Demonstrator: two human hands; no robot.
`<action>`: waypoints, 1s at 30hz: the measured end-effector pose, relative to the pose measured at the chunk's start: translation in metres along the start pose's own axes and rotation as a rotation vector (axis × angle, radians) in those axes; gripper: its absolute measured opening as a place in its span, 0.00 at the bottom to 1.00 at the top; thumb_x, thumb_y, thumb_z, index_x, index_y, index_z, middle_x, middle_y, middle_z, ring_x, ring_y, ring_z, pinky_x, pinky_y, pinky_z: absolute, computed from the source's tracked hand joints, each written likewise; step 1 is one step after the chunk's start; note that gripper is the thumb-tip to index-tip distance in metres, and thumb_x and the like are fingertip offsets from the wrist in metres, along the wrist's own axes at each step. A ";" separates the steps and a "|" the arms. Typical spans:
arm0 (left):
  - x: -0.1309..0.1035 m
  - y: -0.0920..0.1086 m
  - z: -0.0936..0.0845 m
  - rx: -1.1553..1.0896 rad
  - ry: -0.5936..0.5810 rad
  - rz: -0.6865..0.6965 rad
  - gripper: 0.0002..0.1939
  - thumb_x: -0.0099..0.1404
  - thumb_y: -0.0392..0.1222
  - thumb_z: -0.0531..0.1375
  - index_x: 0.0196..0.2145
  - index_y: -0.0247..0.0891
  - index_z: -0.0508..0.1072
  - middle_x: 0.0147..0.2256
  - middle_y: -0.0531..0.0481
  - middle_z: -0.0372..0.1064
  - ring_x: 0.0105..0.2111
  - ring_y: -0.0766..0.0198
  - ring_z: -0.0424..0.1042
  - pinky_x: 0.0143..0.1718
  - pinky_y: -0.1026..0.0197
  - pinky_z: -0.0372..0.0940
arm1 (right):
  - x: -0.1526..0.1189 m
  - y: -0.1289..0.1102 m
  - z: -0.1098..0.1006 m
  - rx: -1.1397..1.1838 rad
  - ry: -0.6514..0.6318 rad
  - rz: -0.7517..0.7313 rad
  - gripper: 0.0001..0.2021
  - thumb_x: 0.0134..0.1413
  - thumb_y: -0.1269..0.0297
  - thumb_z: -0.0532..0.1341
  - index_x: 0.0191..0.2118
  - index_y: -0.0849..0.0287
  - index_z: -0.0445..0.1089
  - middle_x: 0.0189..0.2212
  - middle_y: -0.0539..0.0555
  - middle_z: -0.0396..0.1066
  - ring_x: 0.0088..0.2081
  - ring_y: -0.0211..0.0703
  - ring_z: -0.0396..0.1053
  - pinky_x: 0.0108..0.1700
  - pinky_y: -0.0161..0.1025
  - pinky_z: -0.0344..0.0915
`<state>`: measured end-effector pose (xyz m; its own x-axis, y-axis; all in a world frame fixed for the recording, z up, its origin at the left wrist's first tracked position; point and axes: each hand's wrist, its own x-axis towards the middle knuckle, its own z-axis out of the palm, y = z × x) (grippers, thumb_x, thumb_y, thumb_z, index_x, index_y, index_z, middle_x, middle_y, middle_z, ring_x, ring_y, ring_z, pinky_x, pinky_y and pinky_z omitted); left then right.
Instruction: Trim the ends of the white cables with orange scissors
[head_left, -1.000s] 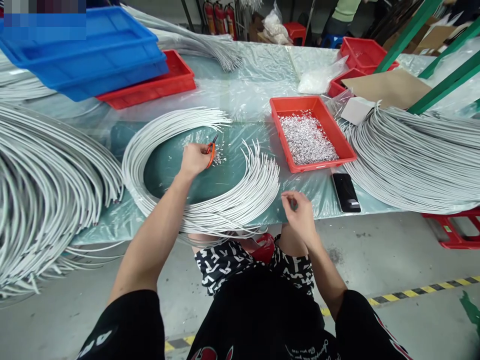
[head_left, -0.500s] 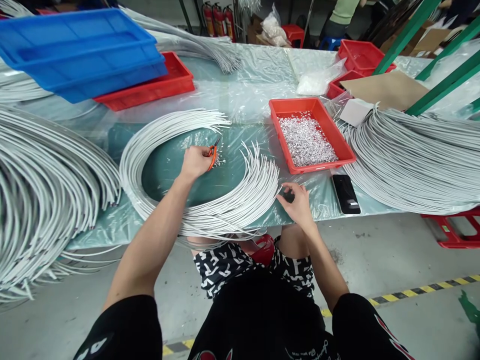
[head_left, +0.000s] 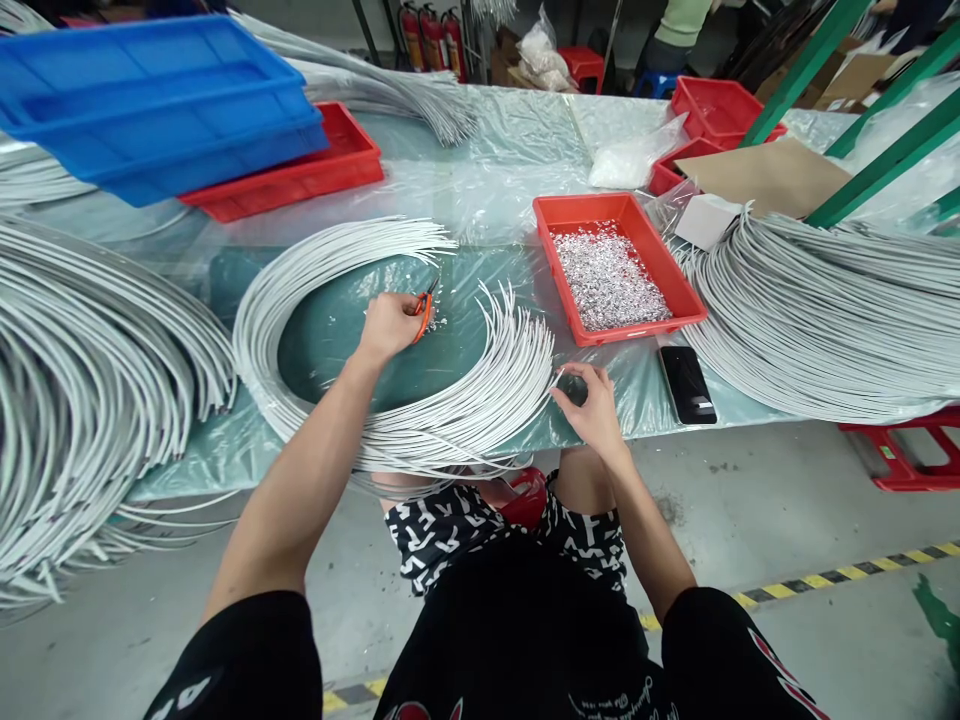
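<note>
A curved bundle of white cables (head_left: 457,415) lies on the table in front of me, bent into an open loop with its loose ends fanned out at the right. Inside the loop, my left hand (head_left: 391,325) is closed around a pair of orange-handled snips (head_left: 425,312), their dark blades pointing away from me. Small light scraps lie beside the snips. At the fanned ends, my right hand (head_left: 592,400) pinches the tip of one white cable between thumb and forefinger, the other fingers curled.
A red tray (head_left: 630,335) of small shiny metal pieces stands right of the loop, near a black phone (head_left: 687,385). Larger cable bundles lie left (head_left: 90,400) and right (head_left: 832,320). Blue trays (head_left: 165,110) sit on a red tray at the back left. Green posts (head_left: 892,155) rise at right.
The whole view has shifted very slightly to the left. Both hands keep nearly the same places and grips.
</note>
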<state>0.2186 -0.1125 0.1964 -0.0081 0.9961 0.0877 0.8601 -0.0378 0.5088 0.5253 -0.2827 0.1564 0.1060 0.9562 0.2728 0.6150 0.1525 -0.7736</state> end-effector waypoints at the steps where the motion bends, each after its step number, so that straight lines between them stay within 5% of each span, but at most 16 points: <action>1: 0.000 0.000 0.000 0.009 -0.013 0.006 0.18 0.57 0.52 0.60 0.29 0.31 0.79 0.21 0.51 0.61 0.27 0.65 0.59 0.33 0.60 0.56 | 0.000 0.000 0.000 0.000 0.008 -0.002 0.14 0.58 0.57 0.65 0.47 0.54 0.70 0.45 0.56 0.76 0.51 0.56 0.66 0.56 0.52 0.56; 14: -0.001 0.004 -0.001 0.019 -0.006 0.013 0.16 0.56 0.50 0.60 0.26 0.32 0.74 0.21 0.52 0.58 0.26 0.67 0.56 0.32 0.62 0.55 | -0.001 0.003 0.000 0.122 0.055 -0.013 0.21 0.56 0.59 0.67 0.54 0.54 0.65 0.40 0.54 0.74 0.45 0.50 0.69 0.54 0.51 0.61; 23: -0.002 0.006 -0.002 0.033 -0.024 0.030 0.17 0.57 0.51 0.59 0.24 0.32 0.73 0.21 0.52 0.58 0.25 0.68 0.53 0.30 0.63 0.53 | -0.017 -0.010 0.004 0.955 0.112 0.231 0.26 0.54 0.63 0.69 0.56 0.46 0.63 0.47 0.52 0.74 0.41 0.43 0.77 0.42 0.42 0.74; 30: -0.004 0.007 -0.005 -0.028 -0.043 0.047 0.18 0.57 0.52 0.59 0.22 0.32 0.71 0.19 0.53 0.55 0.24 0.68 0.50 0.29 0.62 0.50 | -0.013 -0.032 0.021 1.077 0.015 0.365 0.14 0.56 0.54 0.69 0.43 0.57 0.75 0.35 0.53 0.79 0.30 0.39 0.75 0.40 0.40 0.75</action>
<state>0.2220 -0.1173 0.2037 0.0544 0.9956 0.0758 0.8444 -0.0864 0.5288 0.4876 -0.2943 0.1657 0.1544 0.9857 -0.0681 -0.4453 0.0079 -0.8954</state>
